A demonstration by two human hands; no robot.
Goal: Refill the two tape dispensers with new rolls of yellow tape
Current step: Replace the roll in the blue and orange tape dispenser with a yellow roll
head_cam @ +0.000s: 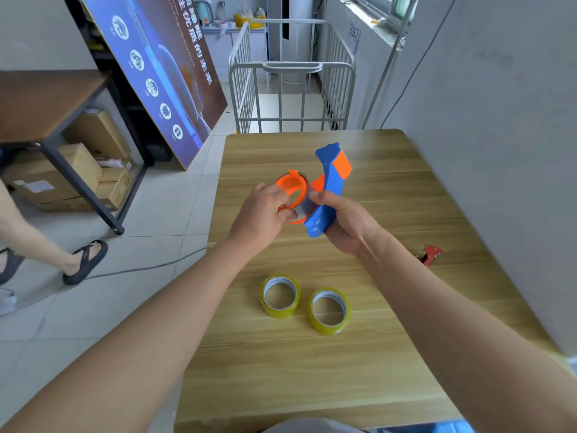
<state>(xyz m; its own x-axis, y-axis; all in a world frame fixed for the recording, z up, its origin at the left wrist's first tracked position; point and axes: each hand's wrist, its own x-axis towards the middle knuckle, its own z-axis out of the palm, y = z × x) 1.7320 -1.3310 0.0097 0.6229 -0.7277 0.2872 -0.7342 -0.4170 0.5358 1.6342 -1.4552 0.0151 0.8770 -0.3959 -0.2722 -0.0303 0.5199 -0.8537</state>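
The person holds a blue and orange tape dispenser (324,195) up over the middle of the bench (390,354). The right hand (345,221) is closed round its blue handle, and the left hand (260,214) pinches the orange spool hub (292,190) with its fingers curled about the rim. It looks to me like the opening step on the first dispenser: working the hub, which seems to carry a spent grey core, to clear it for a fresh roll.

Two yellow tape rolls (280,295) (329,310) lie flat side by side nearer the bench's front edge, untouched. A small red dispenser (431,254) sits by the right edge, likely the second one.

Next, the left hand would need to free the core, then reach down for a roll.

The rolls' inner cores bear print too small to read. A blue poster (162,73) leaning beyond the bench shows Chinese characters I cannot make out surely.
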